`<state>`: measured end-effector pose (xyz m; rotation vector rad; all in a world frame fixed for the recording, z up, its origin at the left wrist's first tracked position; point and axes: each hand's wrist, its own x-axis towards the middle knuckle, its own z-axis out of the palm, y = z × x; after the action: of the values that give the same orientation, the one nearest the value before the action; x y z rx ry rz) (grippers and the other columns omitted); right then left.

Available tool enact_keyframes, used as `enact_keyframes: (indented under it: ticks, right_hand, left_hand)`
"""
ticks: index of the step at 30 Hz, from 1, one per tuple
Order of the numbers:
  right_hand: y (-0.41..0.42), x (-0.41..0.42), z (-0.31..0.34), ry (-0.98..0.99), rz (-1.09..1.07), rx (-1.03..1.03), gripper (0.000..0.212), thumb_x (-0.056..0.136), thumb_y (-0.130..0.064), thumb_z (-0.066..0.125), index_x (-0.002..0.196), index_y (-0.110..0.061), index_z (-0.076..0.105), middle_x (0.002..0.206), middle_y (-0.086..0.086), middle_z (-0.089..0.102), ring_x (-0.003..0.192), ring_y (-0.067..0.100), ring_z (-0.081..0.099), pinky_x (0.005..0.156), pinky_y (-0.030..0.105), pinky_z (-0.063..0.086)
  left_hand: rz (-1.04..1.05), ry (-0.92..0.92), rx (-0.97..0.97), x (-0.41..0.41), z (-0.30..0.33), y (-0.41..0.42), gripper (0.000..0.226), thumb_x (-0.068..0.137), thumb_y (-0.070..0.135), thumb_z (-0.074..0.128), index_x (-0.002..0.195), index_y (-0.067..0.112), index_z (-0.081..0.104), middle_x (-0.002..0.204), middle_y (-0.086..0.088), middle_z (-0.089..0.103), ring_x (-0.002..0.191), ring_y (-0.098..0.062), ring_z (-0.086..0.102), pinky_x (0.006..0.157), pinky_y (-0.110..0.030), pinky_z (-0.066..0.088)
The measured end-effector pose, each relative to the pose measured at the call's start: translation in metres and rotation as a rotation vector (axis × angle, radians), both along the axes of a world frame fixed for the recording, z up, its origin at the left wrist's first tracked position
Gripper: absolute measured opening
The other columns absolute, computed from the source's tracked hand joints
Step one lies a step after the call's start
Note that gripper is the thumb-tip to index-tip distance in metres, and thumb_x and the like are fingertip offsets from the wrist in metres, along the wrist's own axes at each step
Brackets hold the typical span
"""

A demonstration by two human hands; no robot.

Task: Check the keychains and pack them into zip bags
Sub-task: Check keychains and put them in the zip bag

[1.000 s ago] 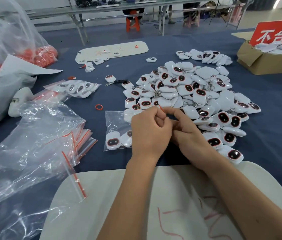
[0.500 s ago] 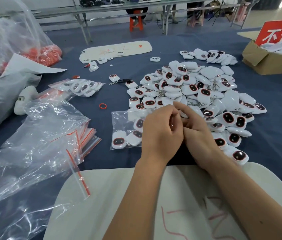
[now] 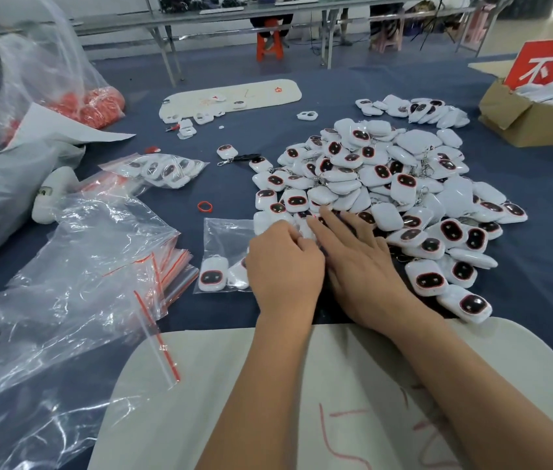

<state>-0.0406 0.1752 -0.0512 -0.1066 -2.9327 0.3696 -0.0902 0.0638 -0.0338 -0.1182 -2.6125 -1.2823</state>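
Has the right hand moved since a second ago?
Yes. The right hand has left the left hand and stretched its fingers away from the person onto the keychain pile.

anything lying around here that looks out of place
A few strays. A small red ring lies alone on the blue cloth, left of the keychain pile. One keychain with a black strap beside it sits apart, up-left of the pile. Nothing looks spilled or visibly broken.
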Motion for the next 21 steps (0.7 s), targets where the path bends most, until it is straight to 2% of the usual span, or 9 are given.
enact_keyframes:
  ticks: [2, 5, 8, 11, 14, 16, 18, 21]
  right_hand:
    - [0.0, 0.0, 0.001, 0.015, 0.006, -0.025, 0.066, 0.101, -0.027, 0.039, 0.165, -0.025, 0.021, 0.169, -0.005, 0.026, 0.152, 0.023, 0.018, 0.109, 0.046, 0.03]
    - [0.001, 0.0, 0.001, 0.101, -0.093, -0.081, 0.054, 0.101, -0.028, 0.058, 0.153, -0.019, 0.045, 0.142, 0.003, 0.05, 0.131, 0.028, 0.038, 0.104, 0.045, 0.033]
    - [0.004, 0.0, -0.001, 0.147, -0.138, -0.193, 0.047, 0.095, -0.026, 0.072, 0.14, -0.016, 0.061, 0.125, 0.006, 0.053, 0.119, 0.027, 0.045, 0.102, 0.035, 0.036]
    - [0.011, 0.005, 0.002, 0.345, -0.171, -0.507, 0.049, 0.085, -0.007, 0.081, 0.131, -0.015, 0.065, 0.118, 0.002, 0.058, 0.108, 0.019, 0.06, 0.095, 0.02, 0.041]
    - [0.015, 0.009, 0.006, 0.412, -0.159, -0.986, 0.044, 0.086, 0.0, 0.081, 0.123, -0.017, 0.065, 0.108, -0.004, 0.071, 0.092, 0.01, 0.071, 0.085, 0.023, 0.057]
    - [0.018, 0.009, 0.007, 0.41, -0.141, -1.121, 0.04, 0.086, 0.003, 0.079, 0.119, -0.017, 0.065, 0.108, -0.003, 0.077, 0.093, 0.016, 0.073, 0.086, 0.028, 0.06]
    - [0.02, 0.008, 0.006, 0.388, -0.104, -1.184, 0.039, 0.09, 0.006, 0.074, 0.12, -0.016, 0.066, 0.109, -0.005, 0.08, 0.1, 0.02, 0.074, 0.089, 0.03, 0.06]
    - [0.022, 0.009, 0.005, 0.347, -0.064, -1.188, 0.039, 0.095, 0.006, 0.066, 0.127, -0.016, 0.064, 0.112, -0.008, 0.08, 0.106, 0.014, 0.074, 0.091, 0.027, 0.059]
  left_hand:
    - [0.064, -0.014, 0.033, -0.002, 0.0, -0.004, 0.01, 0.088, 0.016, 0.059, 0.081, 0.015, 0.067, 0.078, 0.0, 0.068, 0.08, -0.025, 0.061, 0.073, -0.036, 0.049]
    - [0.094, -0.035, 0.059, -0.004, -0.001, -0.005, 0.008, 0.088, 0.014, 0.06, 0.082, 0.015, 0.065, 0.076, 0.003, 0.065, 0.079, -0.022, 0.061, 0.068, -0.032, 0.044]
    - [0.091, -0.036, 0.093, -0.005, -0.001, -0.005, 0.006, 0.086, 0.013, 0.061, 0.082, 0.015, 0.065, 0.075, 0.004, 0.065, 0.079, -0.021, 0.062, 0.072, -0.036, 0.05]
    - [0.008, -0.058, 0.155, -0.006, -0.002, -0.004, 0.009, 0.086, 0.011, 0.062, 0.081, 0.016, 0.067, 0.072, 0.007, 0.066, 0.076, -0.017, 0.064, 0.079, -0.04, 0.056]
    - [-0.12, -0.188, 0.293, -0.01, -0.002, -0.005, 0.017, 0.089, 0.008, 0.058, 0.08, 0.017, 0.07, 0.073, 0.001, 0.072, 0.069, -0.022, 0.071, 0.077, -0.043, 0.061]
    - [-0.168, -0.281, 0.451, -0.012, -0.001, -0.004, 0.02, 0.094, 0.006, 0.054, 0.085, 0.013, 0.071, 0.072, -0.003, 0.073, 0.056, -0.02, 0.069, 0.063, -0.036, 0.061]
    - [-0.225, -0.333, 0.549, -0.012, 0.002, -0.004, 0.022, 0.099, 0.009, 0.054, 0.089, 0.011, 0.073, 0.074, -0.01, 0.073, 0.053, -0.02, 0.064, 0.054, -0.029, 0.057]
    - [-0.313, -0.329, 0.51, -0.011, 0.003, -0.004, 0.017, 0.099, 0.015, 0.062, 0.09, 0.013, 0.075, 0.075, -0.015, 0.072, 0.053, -0.019, 0.063, 0.051, -0.026, 0.054]
